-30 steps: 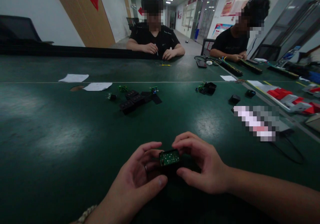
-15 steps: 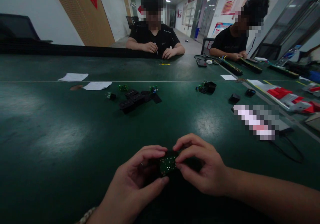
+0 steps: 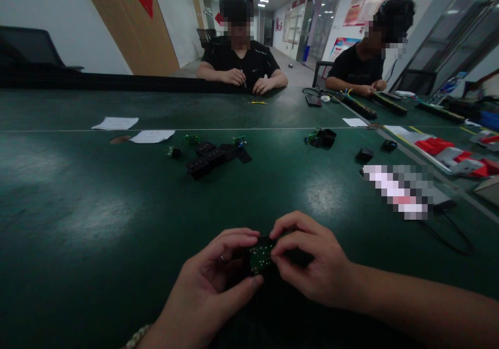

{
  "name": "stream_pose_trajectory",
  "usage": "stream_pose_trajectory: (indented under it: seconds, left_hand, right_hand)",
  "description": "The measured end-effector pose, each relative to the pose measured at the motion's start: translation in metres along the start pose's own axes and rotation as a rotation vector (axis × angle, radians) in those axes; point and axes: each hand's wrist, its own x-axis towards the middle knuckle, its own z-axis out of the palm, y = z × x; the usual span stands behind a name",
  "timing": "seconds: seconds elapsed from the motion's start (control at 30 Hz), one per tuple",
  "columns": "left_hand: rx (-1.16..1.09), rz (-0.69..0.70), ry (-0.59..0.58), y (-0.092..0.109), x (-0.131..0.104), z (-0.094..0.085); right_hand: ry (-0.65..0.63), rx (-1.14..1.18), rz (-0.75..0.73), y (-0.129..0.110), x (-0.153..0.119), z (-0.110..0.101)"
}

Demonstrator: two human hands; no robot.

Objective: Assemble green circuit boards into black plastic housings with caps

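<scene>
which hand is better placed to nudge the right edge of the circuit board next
Probably the right hand: its fingertips are at that edge of the circuit board, while the left hand curls around the opposite side.

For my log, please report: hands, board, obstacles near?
Left hand holding circuit board. Right hand pinching its right edge. Black casings lie beyond both hands.

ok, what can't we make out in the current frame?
- Head view: the far side of the circuit board, which is turned away.
- Head view: its right edge, partly covered by the right hand.
- Head view: the rest of the right forearm, cut off by the right edge.
- Head view: print on the nearer left-side paper, too small.
- Head view: whatever the pixelated patch masks.
</scene>
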Motion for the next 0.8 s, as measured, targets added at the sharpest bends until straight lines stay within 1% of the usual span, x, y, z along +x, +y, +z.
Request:
stream_pose_trajectory:
  seconds: [0.23, 0.3, 0.4, 0.47, 0.57, 0.7, 0.8]
  left_hand:
    - [0.011, 0.009, 0.015, 0.001, 0.0, 0.0]
    - [0.008, 0.004, 0.044, 0.004, -0.001, 0.003]
    - [-0.01, -0.05, 0.125, 0.01, -0.003, 0.01]
    - [-0.026, -0.076, 0.145, 0.012, -0.004, 0.012]
    - [-0.044, -0.081, 0.13, 0.01, -0.002, 0.009]
    - [-0.044, -0.094, 0.056, 0.006, 0.003, 0.002]
    - [-0.056, -0.11, 0.091, 0.007, 0.002, 0.004]
  right_hand:
    - [0.006, -0.018, -0.017, 0.001, 0.0, 0.001]
    - [0.012, -0.019, -0.02, 0.001, -0.001, 0.002]
    - [0.019, -0.023, -0.034, 0.001, -0.002, 0.003]
    - [0.021, -0.027, -0.034, 0.001, -0.002, 0.003]
    - [0.017, -0.024, -0.023, 0.0, -0.001, 0.002]
    - [0.012, -0.029, -0.01, 0.001, 0.0, 0.002]
    - [0.013, -0.019, -0.001, 0.001, 0.001, 0.001]
